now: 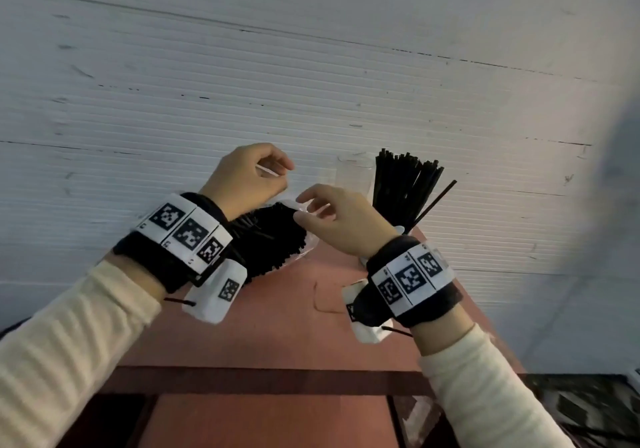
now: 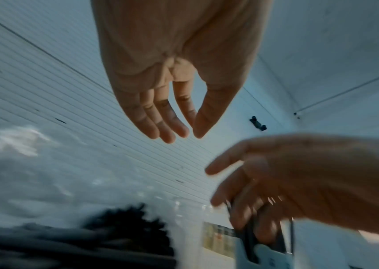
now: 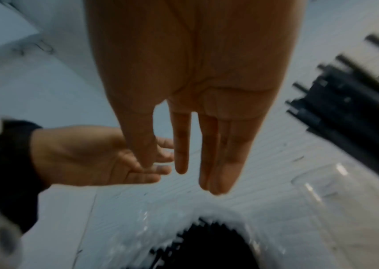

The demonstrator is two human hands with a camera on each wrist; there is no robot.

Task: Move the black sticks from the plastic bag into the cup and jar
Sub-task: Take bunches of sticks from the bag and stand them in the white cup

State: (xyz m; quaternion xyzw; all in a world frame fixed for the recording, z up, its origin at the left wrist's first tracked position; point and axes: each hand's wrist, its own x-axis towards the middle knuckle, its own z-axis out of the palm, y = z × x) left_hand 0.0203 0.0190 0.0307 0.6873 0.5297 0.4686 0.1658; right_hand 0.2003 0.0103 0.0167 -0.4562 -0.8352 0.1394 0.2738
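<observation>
My left hand (image 1: 247, 179) and right hand (image 1: 337, 221) both hover mid-frame over the plastic bag (image 1: 304, 240), fingers loose and slack, holding nothing as far as I can tell. The bag's still stuffed with black sticks (image 1: 273, 236). One container at center-right is already crammed with a bundle (image 1: 403, 184). The clear cup (image 1: 353, 174) beside it looks empty, so maybe halfway done on this reddish surface (image 1: 311, 326).
</observation>
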